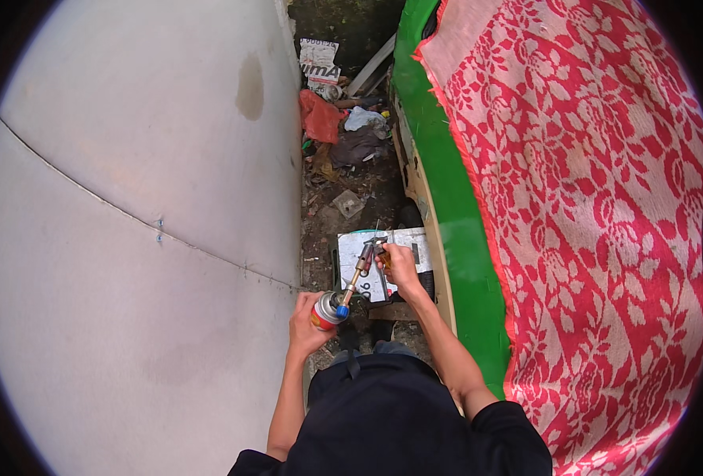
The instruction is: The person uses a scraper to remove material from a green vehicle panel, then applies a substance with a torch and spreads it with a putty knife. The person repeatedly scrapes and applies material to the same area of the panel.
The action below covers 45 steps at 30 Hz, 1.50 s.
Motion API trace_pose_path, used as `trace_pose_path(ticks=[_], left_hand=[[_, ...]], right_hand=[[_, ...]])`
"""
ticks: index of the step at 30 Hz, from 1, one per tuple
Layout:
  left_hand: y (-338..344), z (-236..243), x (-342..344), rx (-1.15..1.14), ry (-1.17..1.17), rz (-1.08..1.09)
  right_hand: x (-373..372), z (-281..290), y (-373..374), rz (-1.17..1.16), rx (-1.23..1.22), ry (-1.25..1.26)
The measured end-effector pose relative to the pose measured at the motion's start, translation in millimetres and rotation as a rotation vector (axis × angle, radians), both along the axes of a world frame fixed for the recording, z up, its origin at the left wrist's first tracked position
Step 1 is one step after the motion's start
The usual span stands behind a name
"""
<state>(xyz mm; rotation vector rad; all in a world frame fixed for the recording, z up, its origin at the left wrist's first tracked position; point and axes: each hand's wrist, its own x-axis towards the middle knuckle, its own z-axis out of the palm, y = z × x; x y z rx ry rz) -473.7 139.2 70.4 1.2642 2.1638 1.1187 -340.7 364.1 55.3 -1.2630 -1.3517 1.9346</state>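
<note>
My left hand [302,327] grips a red gas canister [322,315] fitted with a blowtorch [355,278] that has a brass tube and blue knob. The torch's metal nozzle points up and away from me. My right hand [399,266] is closed on a small tool with a dark head and yellowish handle [382,255], probably pliers, close beside the nozzle. A thin rod [377,226] sticks up near the tool; what holds it is unclear. Below both hands lies a white printed board [415,238].
A pale wall [145,151] borders me on the left. On the right, a green panel [470,293] runs alongside a red-and-white floral cloth [589,206]. Farther along the narrow ground strip lie a red plastic bag [319,115], white sticks [371,63] and scattered litter [351,147].
</note>
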Motion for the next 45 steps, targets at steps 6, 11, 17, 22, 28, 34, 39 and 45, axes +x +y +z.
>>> trace_pose_path(ticks=[6,11,17,22,28,34,39,45], left_hand=[[0.7,0.9,0.5,-0.007,-0.060,-0.012],[0.0,5.6,-0.6,-0.028,0.002,0.014],[-2.5,7.2,-4.6,-0.095,0.116,0.028],[-3.8,4.0,-10.1,-0.087,0.099,0.053],[7.7,-13.1,-3.7,-0.121,0.128,0.165],[25.4,-18.6,-3.6,-0.162,0.312,0.219],[30.9,-9.5,4.2,-0.147,0.397,0.212],[28.8,-9.7,7.1,-0.128,0.415,0.220]], right_hand=[[-0.1,4.6,-4.0,0.001,0.011,0.055],[4.4,1.8,-0.1,0.076,0.293,-0.173],[3.8,42.8,-4.8,0.133,0.514,-0.421],[23.3,42.8,-5.0,0.074,0.437,-0.469],[30.8,25.5,-32.3,0.042,0.510,-0.390],[16.5,30.3,-69.8,0.149,0.497,-0.303],[3.9,25.4,-77.7,0.133,0.528,-0.290],[0.2,31.9,-82.9,0.091,0.577,-0.314]])
